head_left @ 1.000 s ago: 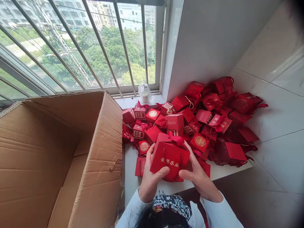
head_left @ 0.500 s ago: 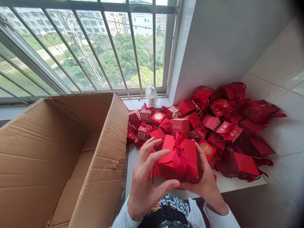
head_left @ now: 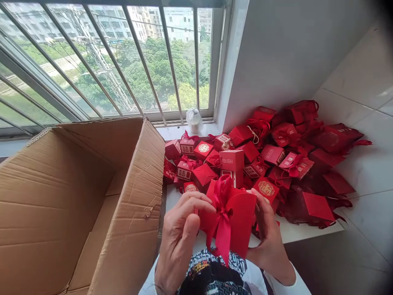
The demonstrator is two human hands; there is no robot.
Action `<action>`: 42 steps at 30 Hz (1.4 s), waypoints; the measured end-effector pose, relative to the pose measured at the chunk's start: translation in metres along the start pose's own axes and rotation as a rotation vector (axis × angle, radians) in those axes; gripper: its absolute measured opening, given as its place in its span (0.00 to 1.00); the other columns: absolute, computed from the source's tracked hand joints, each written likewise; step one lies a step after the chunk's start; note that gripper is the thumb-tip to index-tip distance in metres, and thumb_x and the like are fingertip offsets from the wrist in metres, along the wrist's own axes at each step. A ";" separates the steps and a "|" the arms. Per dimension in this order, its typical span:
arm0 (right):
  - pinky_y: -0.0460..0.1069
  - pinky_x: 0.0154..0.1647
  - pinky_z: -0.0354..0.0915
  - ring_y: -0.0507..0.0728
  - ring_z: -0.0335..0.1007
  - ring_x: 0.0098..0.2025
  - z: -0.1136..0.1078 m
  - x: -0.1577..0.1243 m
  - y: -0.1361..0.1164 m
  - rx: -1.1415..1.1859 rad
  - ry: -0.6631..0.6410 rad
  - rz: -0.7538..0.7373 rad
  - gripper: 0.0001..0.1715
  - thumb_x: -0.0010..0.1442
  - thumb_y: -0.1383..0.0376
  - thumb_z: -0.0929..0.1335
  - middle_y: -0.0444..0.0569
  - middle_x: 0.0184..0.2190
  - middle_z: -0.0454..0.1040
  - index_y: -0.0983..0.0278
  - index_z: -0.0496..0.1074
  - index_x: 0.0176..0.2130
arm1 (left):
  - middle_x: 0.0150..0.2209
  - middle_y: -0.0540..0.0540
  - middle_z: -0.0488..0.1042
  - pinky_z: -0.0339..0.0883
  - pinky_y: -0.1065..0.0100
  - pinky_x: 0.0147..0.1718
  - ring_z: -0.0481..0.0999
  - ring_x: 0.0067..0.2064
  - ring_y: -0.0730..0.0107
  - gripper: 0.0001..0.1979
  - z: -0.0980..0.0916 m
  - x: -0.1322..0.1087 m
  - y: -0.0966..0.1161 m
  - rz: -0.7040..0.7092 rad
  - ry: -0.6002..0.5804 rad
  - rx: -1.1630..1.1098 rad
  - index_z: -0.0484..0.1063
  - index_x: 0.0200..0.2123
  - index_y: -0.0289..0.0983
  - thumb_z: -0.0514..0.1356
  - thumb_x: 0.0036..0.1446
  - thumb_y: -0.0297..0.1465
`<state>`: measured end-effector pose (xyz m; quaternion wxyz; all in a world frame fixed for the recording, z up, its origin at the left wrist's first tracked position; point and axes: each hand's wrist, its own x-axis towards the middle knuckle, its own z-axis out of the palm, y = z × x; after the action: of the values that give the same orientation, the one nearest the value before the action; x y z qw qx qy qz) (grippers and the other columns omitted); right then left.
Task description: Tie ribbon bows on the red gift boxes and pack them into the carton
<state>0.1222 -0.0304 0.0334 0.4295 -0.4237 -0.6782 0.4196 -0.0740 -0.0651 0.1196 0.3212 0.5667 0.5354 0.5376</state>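
Observation:
Both my hands hold a red paper gift box (head_left: 243, 223) up in front of me, tilted, with a red satin ribbon bow (head_left: 222, 215) tied on it. My left hand (head_left: 179, 233) grips the box's left side, its fingers reaching to the ribbon. My right hand (head_left: 267, 233) holds the right side, with the fingers curled around the edge. Just beyond the box lies a heap of red gift boxes and bags (head_left: 260, 157), some with gold emblems and ribbons. The box's underside is hidden.
A large open cardboard carton (head_left: 76, 196) stands to the left of my hands, its flaps up. The red heap rests on a white ledge (head_left: 294, 231) below a barred window (head_left: 123, 61). A small white plastic-wrapped item (head_left: 194, 121) sits on the sill. Tiled surfaces lie to the right.
The box has turned and tilted in my hands, with its ribbon bow now facing me and the tails hanging down. My left hand has moved onto its left side. The view has shifted slightly right.

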 end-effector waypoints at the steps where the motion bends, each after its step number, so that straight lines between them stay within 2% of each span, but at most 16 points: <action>1: 0.66 0.60 0.56 0.71 0.54 0.61 0.000 0.000 -0.001 -0.039 0.005 -0.040 0.65 0.38 0.60 0.78 0.54 0.64 0.49 0.53 0.43 0.65 | 0.39 0.44 0.72 0.63 0.64 0.44 0.70 0.43 0.64 0.24 0.001 0.001 0.001 -0.030 0.025 0.065 0.74 0.34 0.39 0.42 0.65 0.44; 3: 0.66 0.57 0.60 0.71 0.57 0.60 0.000 0.002 -0.004 -0.139 0.017 -0.147 0.62 0.41 0.59 0.77 0.57 0.63 0.50 0.57 0.44 0.65 | 0.40 0.45 0.70 0.61 0.64 0.44 0.69 0.44 0.64 0.18 0.003 0.003 0.003 -0.071 0.073 0.231 0.73 0.34 0.40 0.49 0.63 0.42; 6: 0.66 0.56 0.61 0.71 0.56 0.59 0.001 0.006 -0.005 -0.289 0.080 -0.313 0.59 0.43 0.59 0.76 0.58 0.60 0.55 0.58 0.46 0.65 | 0.41 0.47 0.69 0.60 0.64 0.46 0.67 0.46 0.63 0.08 0.007 0.008 0.001 -0.088 0.083 0.357 0.73 0.33 0.41 0.63 0.53 0.38; 8: 0.67 0.56 0.60 0.71 0.56 0.59 0.004 0.009 -0.003 -0.357 0.141 -0.415 0.58 0.43 0.58 0.76 0.57 0.58 0.57 0.57 0.47 0.65 | 0.42 0.46 0.69 0.60 0.64 0.47 0.67 0.47 0.62 0.07 0.008 0.010 -0.002 -0.120 0.049 0.277 0.73 0.32 0.40 0.64 0.51 0.36; 10: 0.68 0.56 0.59 0.72 0.57 0.58 0.010 0.009 0.002 -0.343 0.181 -0.424 0.58 0.43 0.57 0.76 0.57 0.57 0.57 0.57 0.46 0.65 | 0.44 0.45 0.68 0.62 0.64 0.48 0.68 0.49 0.62 0.06 0.008 0.012 -0.007 -0.189 0.028 0.079 0.72 0.28 0.39 0.64 0.51 0.35; 15: 0.67 0.54 0.61 0.73 0.55 0.60 0.031 -0.003 0.017 -0.116 0.174 -0.173 0.60 0.43 0.54 0.75 0.60 0.61 0.51 0.56 0.42 0.65 | 0.45 0.44 0.70 0.67 0.70 0.36 0.73 0.41 0.66 0.11 0.010 0.013 -0.020 -0.467 0.043 -0.476 0.70 0.26 0.34 0.67 0.48 0.36; 18: 0.67 0.59 0.56 0.73 0.50 0.63 0.036 -0.008 0.018 -0.022 0.107 -0.078 0.66 0.40 0.50 0.76 0.59 0.64 0.45 0.55 0.39 0.65 | 0.42 0.45 0.73 0.66 0.75 0.31 0.72 0.33 0.74 0.11 0.011 0.012 -0.026 -0.559 0.073 -0.585 0.71 0.27 0.34 0.68 0.46 0.35; 20: 0.65 0.60 0.55 0.72 0.49 0.64 0.035 -0.006 0.016 0.103 0.007 -0.041 0.68 0.39 0.41 0.73 0.58 0.65 0.46 0.56 0.39 0.65 | 0.44 0.46 0.74 0.64 0.76 0.28 0.71 0.31 0.77 0.11 0.012 0.011 -0.030 -0.577 0.101 -0.585 0.71 0.28 0.34 0.68 0.46 0.35; 22: 0.62 0.57 0.60 0.69 0.53 0.63 0.031 0.000 0.012 0.305 -0.045 0.018 0.58 0.45 0.33 0.64 0.57 0.63 0.53 0.58 0.44 0.64 | 0.43 0.47 0.74 0.64 0.77 0.28 0.71 0.30 0.78 0.12 0.014 0.010 -0.033 -0.584 0.105 -0.577 0.71 0.28 0.35 0.68 0.47 0.35; 24: 0.58 0.53 0.64 0.65 0.60 0.59 0.028 0.006 0.007 0.464 0.003 0.127 0.45 0.55 0.35 0.54 0.55 0.59 0.61 0.59 0.55 0.61 | 0.38 0.48 0.75 0.64 0.76 0.29 0.71 0.30 0.77 0.12 0.016 0.008 -0.036 -0.589 0.079 -0.586 0.71 0.30 0.35 0.67 0.48 0.36; 25: 0.57 0.52 0.65 0.63 0.63 0.57 0.028 0.009 0.005 0.495 0.034 0.184 0.40 0.58 0.38 0.54 0.54 0.56 0.65 0.59 0.59 0.58 | 0.35 0.48 0.75 0.65 0.75 0.30 0.71 0.31 0.76 0.12 0.018 0.007 -0.037 -0.588 0.056 -0.588 0.71 0.30 0.35 0.67 0.48 0.36; 29: 0.52 0.47 0.65 0.58 0.69 0.46 0.035 0.009 0.002 0.331 0.098 0.347 0.28 0.53 0.50 0.69 0.49 0.46 0.72 0.59 0.67 0.50 | 0.32 0.48 0.74 0.65 0.74 0.35 0.71 0.34 0.73 0.11 0.030 -0.001 -0.047 -0.571 -0.046 -0.511 0.72 0.30 0.34 0.66 0.49 0.35; 33: 0.49 0.40 0.67 0.55 0.70 0.37 0.050 0.001 0.023 0.373 0.206 0.493 0.19 0.52 0.55 0.70 0.47 0.38 0.74 0.60 0.69 0.42 | 0.32 0.48 0.74 0.65 0.73 0.36 0.71 0.34 0.72 0.10 0.043 -0.007 -0.077 -0.561 -0.104 -0.443 0.72 0.31 0.34 0.64 0.51 0.36; 36: 0.48 0.33 0.67 0.54 0.70 0.33 0.057 0.000 0.053 0.471 0.263 0.549 0.21 0.51 0.54 0.71 0.47 0.38 0.74 0.60 0.67 0.42 | 0.35 0.47 0.75 0.65 0.70 0.40 0.72 0.38 0.68 0.10 0.054 -0.002 -0.113 -0.496 -0.192 -0.346 0.72 0.33 0.34 0.65 0.50 0.35; 39: 0.47 0.29 0.65 0.53 0.69 0.30 0.057 0.002 0.090 0.363 0.330 0.538 0.22 0.51 0.52 0.70 0.47 0.36 0.74 0.61 0.67 0.41 | 0.36 0.47 0.75 0.65 0.68 0.43 0.73 0.40 0.66 0.12 0.070 0.007 -0.157 -0.412 -0.245 -0.272 0.71 0.34 0.35 0.66 0.47 0.35; 42: 0.46 0.29 0.64 0.53 0.67 0.29 0.056 0.000 0.126 0.245 0.392 0.527 0.22 0.49 0.51 0.70 0.45 0.32 0.73 0.63 0.69 0.39 | 0.37 0.44 0.75 0.66 0.65 0.44 0.73 0.42 0.63 0.16 0.086 0.009 -0.196 -0.395 -0.273 -0.258 0.71 0.36 0.35 0.64 0.47 0.39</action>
<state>0.0964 -0.0054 -0.0998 0.4763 -0.6019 -0.3947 0.5050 -0.0450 0.0044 -0.0806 0.5586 0.4729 0.5144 0.4468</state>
